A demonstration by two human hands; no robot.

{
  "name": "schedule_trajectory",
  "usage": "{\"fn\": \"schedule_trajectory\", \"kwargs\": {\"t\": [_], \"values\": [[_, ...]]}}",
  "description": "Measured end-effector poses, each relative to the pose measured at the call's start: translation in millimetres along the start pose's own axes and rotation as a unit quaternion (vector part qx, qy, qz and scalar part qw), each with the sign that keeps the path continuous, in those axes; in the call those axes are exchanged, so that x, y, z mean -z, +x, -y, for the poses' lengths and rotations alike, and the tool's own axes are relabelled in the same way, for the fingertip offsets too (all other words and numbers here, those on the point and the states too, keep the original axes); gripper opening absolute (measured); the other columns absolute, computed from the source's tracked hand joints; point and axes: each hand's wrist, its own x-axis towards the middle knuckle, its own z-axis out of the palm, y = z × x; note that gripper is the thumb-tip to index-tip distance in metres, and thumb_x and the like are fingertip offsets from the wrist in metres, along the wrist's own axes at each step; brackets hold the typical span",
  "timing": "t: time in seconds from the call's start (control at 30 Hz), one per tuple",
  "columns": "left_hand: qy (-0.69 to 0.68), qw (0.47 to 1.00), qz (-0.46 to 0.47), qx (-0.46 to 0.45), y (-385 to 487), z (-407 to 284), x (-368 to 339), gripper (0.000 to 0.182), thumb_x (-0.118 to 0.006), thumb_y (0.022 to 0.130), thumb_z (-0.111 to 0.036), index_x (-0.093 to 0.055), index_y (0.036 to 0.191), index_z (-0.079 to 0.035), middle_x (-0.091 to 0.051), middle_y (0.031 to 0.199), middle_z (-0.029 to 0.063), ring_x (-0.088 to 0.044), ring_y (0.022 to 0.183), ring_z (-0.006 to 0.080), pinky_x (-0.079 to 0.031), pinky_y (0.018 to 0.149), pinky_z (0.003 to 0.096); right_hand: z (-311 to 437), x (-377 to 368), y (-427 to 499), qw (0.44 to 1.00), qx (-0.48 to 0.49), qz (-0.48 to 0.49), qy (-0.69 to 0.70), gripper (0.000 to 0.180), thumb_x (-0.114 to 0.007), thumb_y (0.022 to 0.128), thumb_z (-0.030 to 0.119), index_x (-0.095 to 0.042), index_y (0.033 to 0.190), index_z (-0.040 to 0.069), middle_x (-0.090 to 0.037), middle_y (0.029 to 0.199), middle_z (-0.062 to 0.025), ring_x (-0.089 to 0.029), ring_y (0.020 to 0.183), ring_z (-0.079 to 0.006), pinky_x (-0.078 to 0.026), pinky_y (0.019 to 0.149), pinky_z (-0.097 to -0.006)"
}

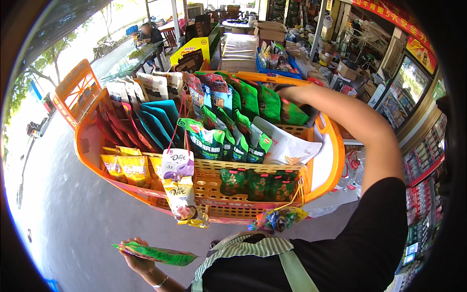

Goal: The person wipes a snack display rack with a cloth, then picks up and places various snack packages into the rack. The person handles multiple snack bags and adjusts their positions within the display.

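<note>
My left hand (140,262), low on the left, holds a flat green pouch (160,253) over the grey floor. A bracelet circles that wrist. My right arm stretches across an orange plastic display basket (332,149) to its back right corner. There my right hand (289,92) is at the tops of upright green pouches (269,104); its fingers are mostly hidden, and the nearest pouch looks blurred. In front of these stand green-and-white pouches (206,140) and a leaning white pouch (292,144).
Dark red pouches (122,126), teal pouches (160,118) and yellow packets (135,171) fill the basket's left. Dove packets (178,164) hang in front; dark green packets (259,184) stand in the lower tier. Behind are a blue crate (295,73) and a seated person (151,38).
</note>
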Motion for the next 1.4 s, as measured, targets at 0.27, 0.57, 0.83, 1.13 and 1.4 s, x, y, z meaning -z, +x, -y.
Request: {"fn": "schedule_trajectory", "kwargs": {"t": [0.27, 0.57, 0.83, 1.13, 1.4], "values": [[-0.002, 0.999, -0.036, 0.003, 4.8, -5.3, -2.2, 0.034, -0.057, 0.094, -0.04, -0.052, 0.113, -0.012, -0.059, 0.097, 0.0047, -0.055, 0.082, 0.0202, -0.047, 0.065, 0.0314, 12.4, -8.8, -62.2, 0.908, -0.009, -0.086, -0.411, 0.029, -0.049, 0.094, 0.027, -0.061, 0.114, 0.009, -0.064, 0.116, -0.0098, -0.058, 0.1, -0.0208, -0.045, 0.088, -0.039], [0.017, 1.0, -0.017, -0.012, -3.7, -9.4, 9.6, 0.033, -0.059, 0.093, -0.04, -0.052, 0.11, -0.013, -0.057, 0.097, 0.004, -0.058, 0.093, 0.0214, -0.048, 0.071, 0.0321, 33.7, -23.3, -50.6, 0.902, -0.052, -0.098, -0.418, 0.035, -0.047, 0.096, 0.032, -0.058, 0.122, 0.012, -0.061, 0.124, -0.0076, -0.053, 0.111, -0.02, -0.039, 0.096, -0.0421], [0.063, 0.997, -0.02, -0.033, -12.9, -30.4, 40.0, 0.034, -0.049, 0.098, -0.038, -0.054, 0.115, -0.009, -0.061, 0.105, 0.0064, -0.061, 0.091, 0.0216, -0.052, 0.077, 0.0356, 27.4, -32.7, -87.1, 0.908, -0.066, -0.174, -0.375, 0.039, -0.047, 0.096, 0.035, -0.057, 0.127, 0.013, -0.057, 0.131, -0.0072, -0.048, 0.123, -0.021, -0.034, 0.104, -0.0451], [0.06, 0.988, 0.141, 0.013, 51.8, 3.3, -66.2, 0.031, -0.057, 0.095, -0.022, -0.052, 0.116, 0.0, -0.064, 0.101, 0.0117, -0.063, 0.092, 0.0226, -0.051, 0.083, 0.0346, 47.1, 4.3, -173.7, 0.869, 0.253, -0.325, -0.275, 0.073, -0.057, 0.085, 0.063, -0.052, 0.135, 0.01, -0.052, 0.137, -0.0068, -0.043, 0.13, -0.0183, -0.03, 0.109, -0.0357], [0.17, 0.876, 0.411, 0.187, 44.0, 45.1, -193.2, 0.014, -0.067, 0.086, -0.004, -0.062, 0.098, 0.002, -0.066, 0.088, 0.0042, -0.059, 0.077, 0.0093, -0.048, 0.073, 0.0241, 34.4, -73.5, -173.7, 0.703, 0.228, -0.361, -0.569, 0.075, -0.064, 0.071, 0.062, -0.06, 0.124, 0.01, -0.062, 0.12, -0.0181, -0.059, 0.111, -0.033, -0.046, 0.095, -0.042]]}}
